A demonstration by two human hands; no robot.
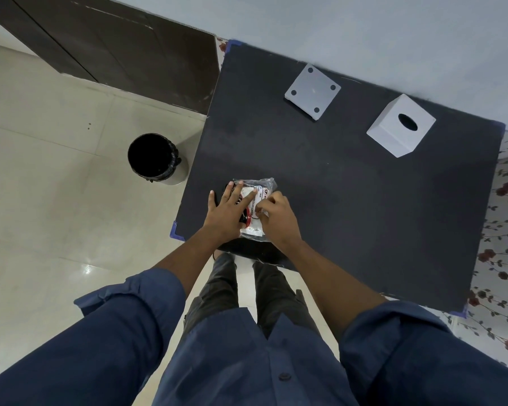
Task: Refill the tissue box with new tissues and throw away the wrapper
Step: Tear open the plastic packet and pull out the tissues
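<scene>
- Our left hand (228, 209) lies spread flat on the tissue pack (254, 200), fingers splayed across its top, pinning it to the bench (335, 200).
- Our right hand (277, 219) is curled with its fingertips pressed together on the wrapper at the pack's right side; it looks like a pinch on the plastic, though we cannot tell whether a tear has started.
- The pack sits at the near left part of the bench, close to the edge in front of us, and as far as we can see it is still wrapped.
- Well apart, toward the far right, the white tissue box (401, 126) stands with its oval slot facing up and no tissue showing through it.
- Just to its left lies a white square base plate (313, 90), separate from the box, so we judge the box is already opened for refilling.
- The black-lined bin (154, 156) waits on the floor beside the bench's left edge.
- We judge the task is early: still left are unwrapping, loading the box, closing it and binning the wrapper.
</scene>
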